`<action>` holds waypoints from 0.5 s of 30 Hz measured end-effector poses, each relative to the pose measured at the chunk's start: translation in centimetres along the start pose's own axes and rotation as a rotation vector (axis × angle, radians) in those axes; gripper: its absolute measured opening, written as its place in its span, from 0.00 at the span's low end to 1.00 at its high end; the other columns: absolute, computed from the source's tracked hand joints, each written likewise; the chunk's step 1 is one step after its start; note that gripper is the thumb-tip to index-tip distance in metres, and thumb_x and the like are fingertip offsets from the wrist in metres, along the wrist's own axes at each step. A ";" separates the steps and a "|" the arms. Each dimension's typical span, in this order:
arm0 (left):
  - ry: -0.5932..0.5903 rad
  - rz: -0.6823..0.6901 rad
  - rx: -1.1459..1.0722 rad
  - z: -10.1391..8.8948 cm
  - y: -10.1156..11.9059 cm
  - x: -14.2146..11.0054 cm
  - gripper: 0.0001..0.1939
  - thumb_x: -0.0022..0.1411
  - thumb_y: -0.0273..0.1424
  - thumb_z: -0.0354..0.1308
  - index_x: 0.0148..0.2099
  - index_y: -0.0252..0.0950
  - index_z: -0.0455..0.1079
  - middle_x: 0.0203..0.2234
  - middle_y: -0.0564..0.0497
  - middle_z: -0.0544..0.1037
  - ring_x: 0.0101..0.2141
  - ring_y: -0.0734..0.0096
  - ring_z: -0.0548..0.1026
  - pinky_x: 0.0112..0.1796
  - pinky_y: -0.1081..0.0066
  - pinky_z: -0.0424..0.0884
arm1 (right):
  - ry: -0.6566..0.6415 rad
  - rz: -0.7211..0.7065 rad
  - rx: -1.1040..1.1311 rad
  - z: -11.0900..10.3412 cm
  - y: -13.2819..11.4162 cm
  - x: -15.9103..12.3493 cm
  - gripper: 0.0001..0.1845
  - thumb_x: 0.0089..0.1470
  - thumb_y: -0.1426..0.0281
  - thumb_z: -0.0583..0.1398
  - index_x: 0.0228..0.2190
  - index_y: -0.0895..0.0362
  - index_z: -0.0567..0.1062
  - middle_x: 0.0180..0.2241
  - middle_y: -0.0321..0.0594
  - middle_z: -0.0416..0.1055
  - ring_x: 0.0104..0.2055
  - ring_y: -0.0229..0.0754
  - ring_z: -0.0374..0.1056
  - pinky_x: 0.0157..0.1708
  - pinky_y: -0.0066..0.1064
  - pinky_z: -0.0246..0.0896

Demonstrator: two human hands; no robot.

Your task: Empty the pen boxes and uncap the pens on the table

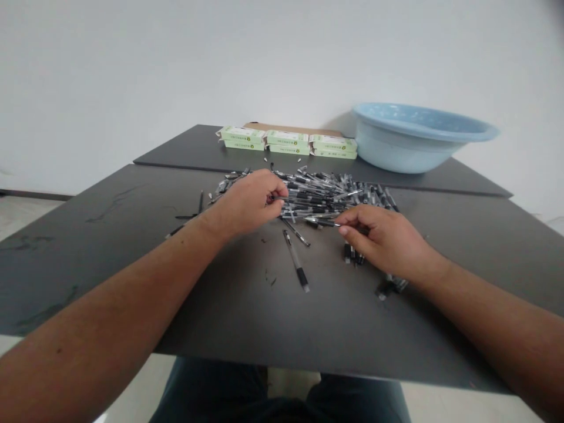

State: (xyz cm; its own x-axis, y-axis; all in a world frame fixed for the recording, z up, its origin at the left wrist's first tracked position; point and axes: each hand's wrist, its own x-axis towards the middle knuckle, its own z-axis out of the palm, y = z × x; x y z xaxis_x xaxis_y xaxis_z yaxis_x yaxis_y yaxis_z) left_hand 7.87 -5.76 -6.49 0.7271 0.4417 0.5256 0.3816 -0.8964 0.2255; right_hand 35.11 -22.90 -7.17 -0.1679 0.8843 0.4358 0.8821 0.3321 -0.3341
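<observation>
A large heap of clear pens with black grips [312,191] lies across the middle of the table. Over its left side is my left hand [247,202], fingers closed in a pinch; what they hold, if anything, is too small to make out. My right hand [388,235], at the heap's front right, is closed on the end of a pen [321,222] that points left. Nearer me lies a single pen [296,261] with a black grip, and another thin pen [297,232] rests just behind it. Beneath my right hand are several black pen parts [352,255], partly hidden.
Green and white boxes [287,141] are stacked in a row at the back. Right of them stands a light blue basin [396,144]. A few black pieces [200,202] lie left of the heap. The dark table [247,317] ends in front of my legs.
</observation>
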 end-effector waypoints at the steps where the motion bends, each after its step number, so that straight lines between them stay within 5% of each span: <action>1: -0.013 0.016 -0.021 0.1 0.6 -0.1 0.10 0.64 0.30 0.58 0.45 0.36 0.78 0.38 0.48 0.81 0.36 0.65 0.78 0.45 0.65 0.77 | 0.015 0.002 -0.012 0.0 0.0 0.0 0.08 0.66 0.68 0.62 0.43 0.52 0.82 0.38 0.39 0.85 0.38 0.45 0.81 0.42 0.35 0.73; 15: -0.156 0.052 -0.071 -0.3 3.0 -0.5 0.09 0.67 0.32 0.59 0.46 0.38 0.78 0.37 0.49 0.82 0.38 0.65 0.79 0.44 0.65 0.75 | 0.053 -0.021 -0.058 -0.3 -0.3 0.1 0.10 0.66 0.68 0.60 0.43 0.51 0.82 0.40 0.42 0.84 0.41 0.49 0.81 0.46 0.41 0.75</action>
State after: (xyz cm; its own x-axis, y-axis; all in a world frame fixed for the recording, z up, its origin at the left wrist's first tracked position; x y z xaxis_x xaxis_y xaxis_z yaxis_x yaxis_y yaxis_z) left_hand 8.50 -8.70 -5.79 0.8264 0.3901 0.4060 0.3038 -0.9161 0.2617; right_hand 34.94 -23.04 -6.76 -0.1648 0.8580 0.4864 0.9029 0.3298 -0.2758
